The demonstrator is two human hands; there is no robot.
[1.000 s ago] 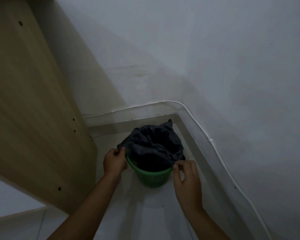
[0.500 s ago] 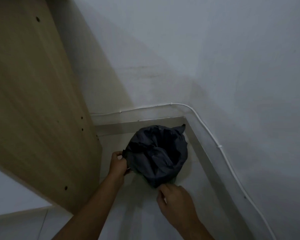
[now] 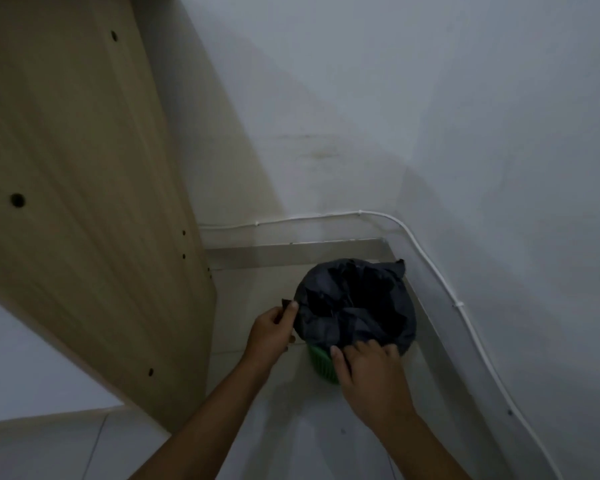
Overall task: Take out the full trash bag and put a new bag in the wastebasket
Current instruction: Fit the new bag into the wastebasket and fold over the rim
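Wastebasket [image 3: 321, 365] in floor corner, bag [image 3: 355, 306] in it; wooden panel [image 3: 84, 202] at 9 o'clock, cable [image 3: 430, 258] along walls behind.

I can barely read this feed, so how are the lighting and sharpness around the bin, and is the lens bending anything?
Head view: dim and grey, soft but readable; the dark trash bag loses its folds to shadow, the green wastebasket shows only as a sliver, the left hand and right hand stay distinguishable at the bag's edge; no glare; wide-angle bowing curves the white cable and wooden panel.
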